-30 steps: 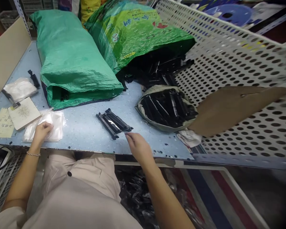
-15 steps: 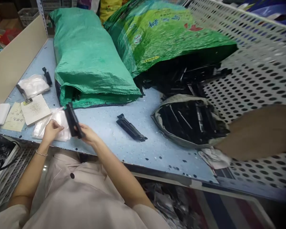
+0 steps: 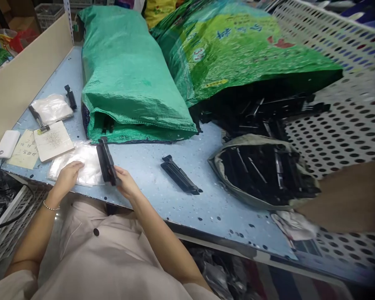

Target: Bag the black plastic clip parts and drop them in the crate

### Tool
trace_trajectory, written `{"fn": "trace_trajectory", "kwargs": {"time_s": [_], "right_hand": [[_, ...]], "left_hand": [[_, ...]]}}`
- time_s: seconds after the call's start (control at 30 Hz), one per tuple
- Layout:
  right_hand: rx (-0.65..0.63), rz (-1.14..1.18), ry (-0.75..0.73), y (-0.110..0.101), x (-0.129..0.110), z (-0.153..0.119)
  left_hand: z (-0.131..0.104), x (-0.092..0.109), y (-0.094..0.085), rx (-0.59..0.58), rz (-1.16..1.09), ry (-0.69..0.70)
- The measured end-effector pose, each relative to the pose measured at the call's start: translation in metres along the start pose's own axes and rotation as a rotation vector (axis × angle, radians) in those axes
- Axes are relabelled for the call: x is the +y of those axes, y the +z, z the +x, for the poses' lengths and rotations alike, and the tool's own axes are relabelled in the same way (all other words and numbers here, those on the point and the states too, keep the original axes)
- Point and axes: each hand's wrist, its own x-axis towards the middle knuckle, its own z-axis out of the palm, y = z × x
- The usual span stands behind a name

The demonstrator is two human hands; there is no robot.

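Observation:
In my right hand [image 3: 127, 183] is a long black plastic part [image 3: 106, 161], gripped at its lower end and tilted above the table. My left hand [image 3: 69, 177] reaches over a stack of clear plastic bags [image 3: 90, 160], thumb and fingers pinched together; whether a bag's film is between them I cannot make out. A similar black plastic part [image 3: 181, 175] lies on the blue table [image 3: 143, 162], to the right of my right hand. Left of the bags, a square pale board [image 3: 53, 141] with specks on it partly overlaps the stack.
A green woven sack [image 3: 121, 71] and a printed green sack [image 3: 237, 54] lie behind, the latter spilling black parts. An open grey bag [image 3: 259, 166] holds several black parts. At left are a white device [image 3: 6, 144], a note [image 3: 25, 152] and another bag pile [image 3: 51, 109].
The view has shifted, so most things appear further right. My left fingertips have come lower onto the bag stack; the black part stays in my right hand.

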Motion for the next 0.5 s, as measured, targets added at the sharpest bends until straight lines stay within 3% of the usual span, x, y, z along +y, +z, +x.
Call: {"fn": "trace_trajectory", "kwargs": {"time_s": [0.1,0.2,0.33,0.5], "right_hand": [[-0.174,0.13,0.284,0.002,0.017,-0.015],[-0.204,0.181,0.386,0.004,0.033,-0.021],[-0.188,0.302,0.281,-0.001,0.035,-0.024],[0.075,0.374,-0.013,-0.015,0.018,-0.032]], "left_hand": [[0.005,0.009,0.001,0.145,0.032,0.019],[0.002,0.024,0.003,0.254,0.085,0.125],[-0.017,0.05,0.021,0.263,0.131,0.316],[-0.038,0.087,0.064,0.256,0.02,0.532]]}}
